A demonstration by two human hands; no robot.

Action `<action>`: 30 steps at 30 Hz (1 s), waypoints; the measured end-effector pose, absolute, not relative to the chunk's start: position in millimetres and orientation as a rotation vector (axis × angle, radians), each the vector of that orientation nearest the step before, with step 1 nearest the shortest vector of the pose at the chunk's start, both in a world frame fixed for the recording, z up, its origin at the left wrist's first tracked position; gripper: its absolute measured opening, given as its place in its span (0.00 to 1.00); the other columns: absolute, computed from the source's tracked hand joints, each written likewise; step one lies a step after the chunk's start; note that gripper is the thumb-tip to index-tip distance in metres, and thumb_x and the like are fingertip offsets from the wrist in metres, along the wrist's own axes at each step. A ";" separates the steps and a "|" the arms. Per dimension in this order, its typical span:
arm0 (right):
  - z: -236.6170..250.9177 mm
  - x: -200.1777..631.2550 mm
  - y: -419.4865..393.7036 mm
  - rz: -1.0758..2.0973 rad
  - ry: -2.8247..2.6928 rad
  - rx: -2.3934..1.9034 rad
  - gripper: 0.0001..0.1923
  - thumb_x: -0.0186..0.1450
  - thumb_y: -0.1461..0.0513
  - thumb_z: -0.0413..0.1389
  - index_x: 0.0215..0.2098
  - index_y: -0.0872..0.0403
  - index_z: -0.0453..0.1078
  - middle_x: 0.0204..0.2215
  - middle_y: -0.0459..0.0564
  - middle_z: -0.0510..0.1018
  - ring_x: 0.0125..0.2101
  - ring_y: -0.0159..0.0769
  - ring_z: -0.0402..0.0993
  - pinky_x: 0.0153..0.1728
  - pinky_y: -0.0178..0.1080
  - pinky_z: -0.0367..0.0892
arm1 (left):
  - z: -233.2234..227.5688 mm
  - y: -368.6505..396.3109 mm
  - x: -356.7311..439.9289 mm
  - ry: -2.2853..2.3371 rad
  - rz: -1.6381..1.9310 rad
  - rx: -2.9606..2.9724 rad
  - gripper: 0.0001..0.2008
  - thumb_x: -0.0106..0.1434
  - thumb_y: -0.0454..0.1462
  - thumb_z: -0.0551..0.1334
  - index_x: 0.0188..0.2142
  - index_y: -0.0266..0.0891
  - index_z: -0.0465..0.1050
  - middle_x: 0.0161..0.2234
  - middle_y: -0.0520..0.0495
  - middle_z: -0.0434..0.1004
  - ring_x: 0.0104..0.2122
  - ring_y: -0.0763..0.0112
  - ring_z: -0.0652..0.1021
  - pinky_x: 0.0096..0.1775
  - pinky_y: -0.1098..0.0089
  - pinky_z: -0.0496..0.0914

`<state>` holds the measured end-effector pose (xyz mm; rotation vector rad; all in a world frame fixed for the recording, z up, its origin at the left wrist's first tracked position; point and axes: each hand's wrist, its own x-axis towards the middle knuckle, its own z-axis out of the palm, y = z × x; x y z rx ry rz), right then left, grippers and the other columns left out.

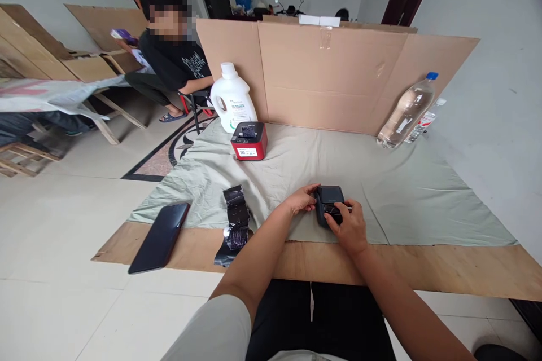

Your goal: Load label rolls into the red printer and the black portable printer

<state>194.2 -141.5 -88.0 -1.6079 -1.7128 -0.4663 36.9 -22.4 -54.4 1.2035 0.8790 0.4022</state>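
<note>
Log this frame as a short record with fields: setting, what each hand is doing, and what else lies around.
setting: wooden board on a tiled floor, covered by a pale green cloth, cardboard wall behind
left hand: grips the left side of a small black device
right hand: rests on the device's near edge, fingers on top
on the cloth: red and black box, white jug, two clear bottles leaning on the cardboard
near edge: black phone, crumpled black wrapper
other people: one person seated at back left
</note>
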 end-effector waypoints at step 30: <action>-92.9 211.8 -135.5 0.068 -1.568 -1.354 0.24 0.71 0.55 0.38 0.62 0.51 0.59 0.55 0.55 0.70 0.55 0.44 0.65 0.54 0.54 0.64 | -52.3 -38.1 44.0 1.012 0.872 1.771 0.25 0.59 0.28 0.58 0.56 0.42 0.69 0.48 0.47 0.76 0.40 0.70 0.73 0.47 0.68 0.68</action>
